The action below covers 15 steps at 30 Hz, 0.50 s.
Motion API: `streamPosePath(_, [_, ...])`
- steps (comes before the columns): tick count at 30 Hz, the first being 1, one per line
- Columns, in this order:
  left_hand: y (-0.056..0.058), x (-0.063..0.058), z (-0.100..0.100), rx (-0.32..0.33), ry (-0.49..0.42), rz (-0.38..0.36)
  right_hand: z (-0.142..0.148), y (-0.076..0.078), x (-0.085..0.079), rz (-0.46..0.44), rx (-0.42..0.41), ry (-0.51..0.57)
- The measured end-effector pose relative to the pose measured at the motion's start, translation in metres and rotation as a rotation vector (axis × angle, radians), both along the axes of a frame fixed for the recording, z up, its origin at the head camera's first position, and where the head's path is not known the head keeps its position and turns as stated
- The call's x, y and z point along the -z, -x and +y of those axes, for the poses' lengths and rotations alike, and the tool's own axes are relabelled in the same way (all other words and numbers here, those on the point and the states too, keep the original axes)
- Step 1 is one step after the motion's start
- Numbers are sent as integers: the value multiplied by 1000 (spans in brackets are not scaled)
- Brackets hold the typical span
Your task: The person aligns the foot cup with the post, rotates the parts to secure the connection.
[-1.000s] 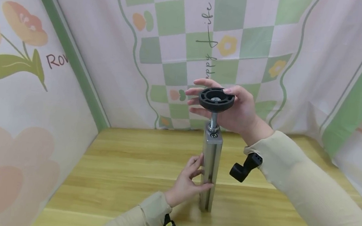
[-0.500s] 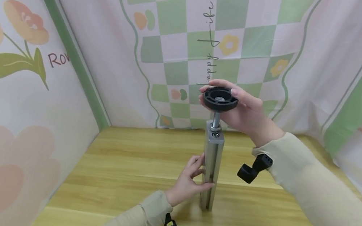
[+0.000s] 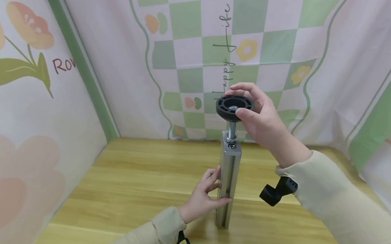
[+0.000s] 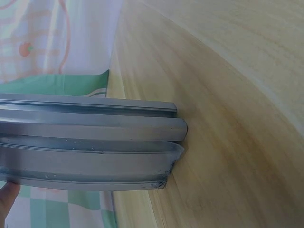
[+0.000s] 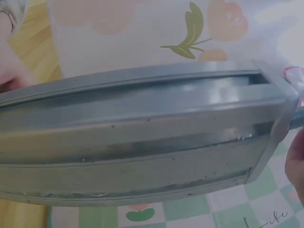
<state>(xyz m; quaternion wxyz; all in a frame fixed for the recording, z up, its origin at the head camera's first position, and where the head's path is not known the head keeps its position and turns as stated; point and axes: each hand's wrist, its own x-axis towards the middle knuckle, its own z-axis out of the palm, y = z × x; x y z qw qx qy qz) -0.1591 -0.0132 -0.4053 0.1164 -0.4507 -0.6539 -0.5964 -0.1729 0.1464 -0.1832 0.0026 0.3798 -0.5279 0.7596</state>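
Observation:
An aluminium profile [image 3: 227, 172] stands upright on the table, a small end plate [image 3: 232, 151] screwed on its top. From the plate rises a threaded stem [image 3: 232, 130] that carries a round black levelling foot [image 3: 222, 109]. My right hand [image 3: 267, 125] grips the foot, thumb over the near rim and fingers curled behind it. Lower down, my left hand [image 3: 198, 203] holds the profile between thumb and fingers. In the left wrist view the slotted lower end of the profile [image 4: 85, 126] meets the wood. The right wrist view shows the profile's slotted side [image 5: 142, 114] close up.
The wooden table [image 3: 134, 171] is backed by a checked green and white curtain [image 3: 213, 49]. A flowered panel [image 3: 24, 101] stands at the left. Black camera mounts hang from both wrists, the right one [image 3: 278, 191] beside the profile.
My right hand has turned around the foot: its thumb moved from the far right rim to the near rim, and its spread fingers curled in. My left hand and the profile stayed in place.

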Motion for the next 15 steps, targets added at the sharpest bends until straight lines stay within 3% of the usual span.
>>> streamPosePath(6, [0, 0, 0, 7, -4, -5, -7, -15, -8, -4, 263, -91])
streamPosePath(15, [-5, -2, -1, 13, 3, -60, -20, -28, -8, 174, 726, -306])
